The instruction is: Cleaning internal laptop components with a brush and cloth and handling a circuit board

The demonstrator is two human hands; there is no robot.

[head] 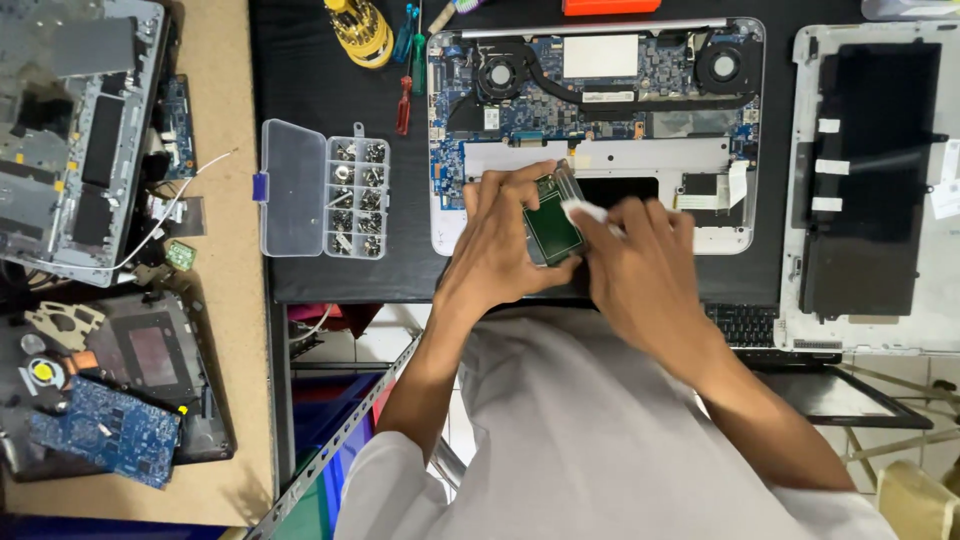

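While held over the lower middle of the opened laptop, a small green circuit module in a grey metal frame is gripped between both hands. The module is tilted, its long side running up-left to down-right, just above the laptop's bare battery bay. The left hand is wrapped around the module's left edge, fingers curled over its top end, thumb underneath. The right hand is closed at the module's right edge, with a small white piece pinched at the fingertips and pressed against the module's upper right corner. Both forearms are brought in from below the laptop, crossing a dark mat, elbows spread over a white shirt.

Left of the laptop, a clear compartment box of screws is laid with its lid open. Screwdrivers and a yellow bit holder are seen at the laptop's upper left. Right of the laptop, a detached bottom cover with a black panel is laid. Far left of the laptop, another dismantled machine and a loose blue board are seen on a brown surface.
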